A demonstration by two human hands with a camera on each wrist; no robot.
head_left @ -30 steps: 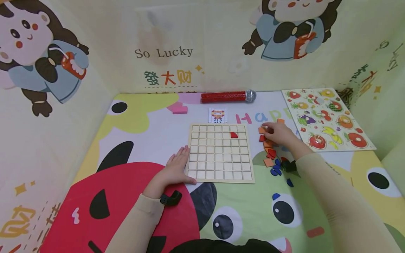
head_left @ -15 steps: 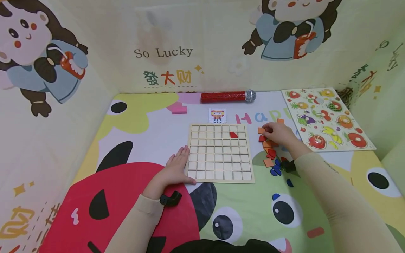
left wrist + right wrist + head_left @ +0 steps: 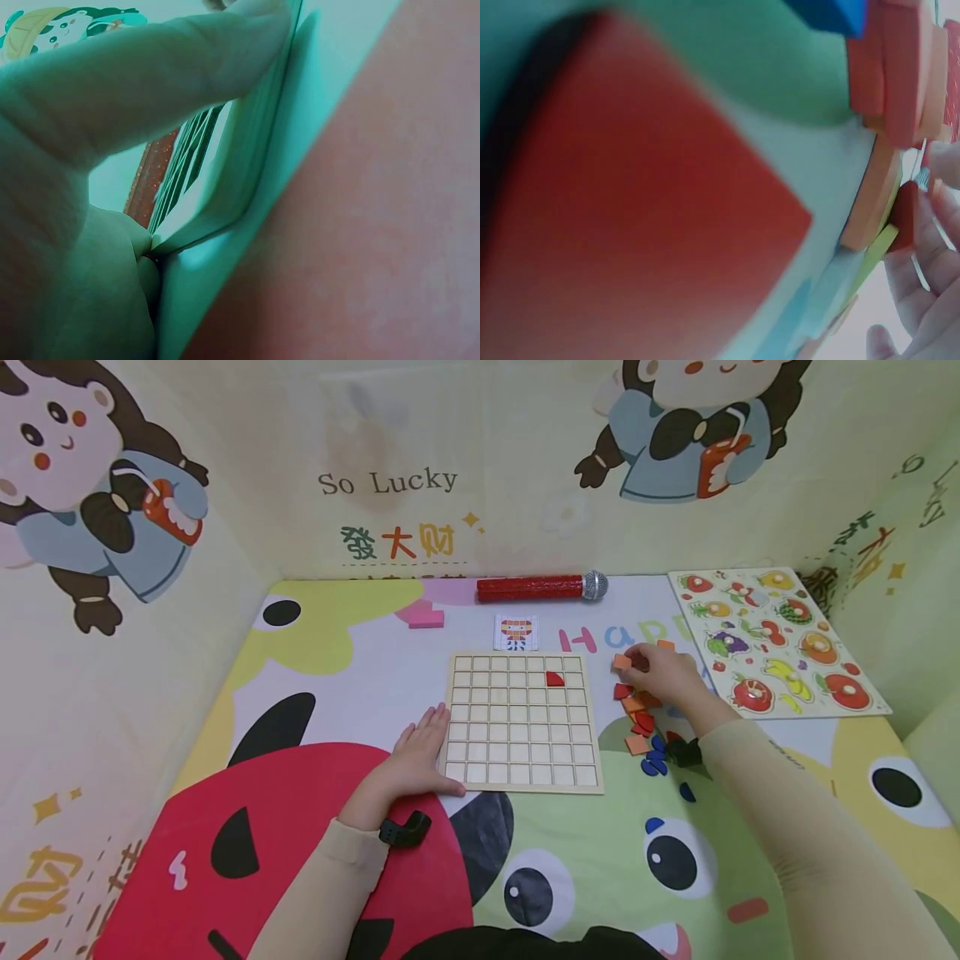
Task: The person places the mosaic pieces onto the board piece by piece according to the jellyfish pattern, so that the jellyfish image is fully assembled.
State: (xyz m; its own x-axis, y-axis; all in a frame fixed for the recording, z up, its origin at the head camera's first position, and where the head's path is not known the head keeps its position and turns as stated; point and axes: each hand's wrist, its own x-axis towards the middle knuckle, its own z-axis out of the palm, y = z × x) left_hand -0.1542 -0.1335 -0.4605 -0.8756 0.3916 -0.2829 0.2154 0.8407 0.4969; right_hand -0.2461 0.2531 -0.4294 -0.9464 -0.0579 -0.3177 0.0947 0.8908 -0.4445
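Note:
In the head view a pale wooden grid board [image 3: 517, 732] lies flat, with one red quarter-round tile [image 3: 555, 678] in an upper-right cell. My left hand [image 3: 422, 760] rests along its left edge, fingers extended and thumb at the near corner. The left wrist view shows that thumb [image 3: 172, 75] across the board's side. Right of the board, my right hand [image 3: 663, 675] pinches an orange square tile [image 3: 622, 662] between thumb and fingertips. Below it lies a loose pile of orange tiles [image 3: 637, 745], red tiles [image 3: 642, 722] and blue half-round tiles [image 3: 654, 768].
A small pattern card [image 3: 516, 633] lies beyond the board, with a red microphone [image 3: 532, 589] behind it. A pink block [image 3: 426, 619] sits at back left. The fruit puzzle board [image 3: 776, 647] occupies the right rear, close to my right wrist.
The orange square tile in my right hand has shifted slightly away from the pile, toward the back, and is tilted. My left hand and the grid board have stayed put.

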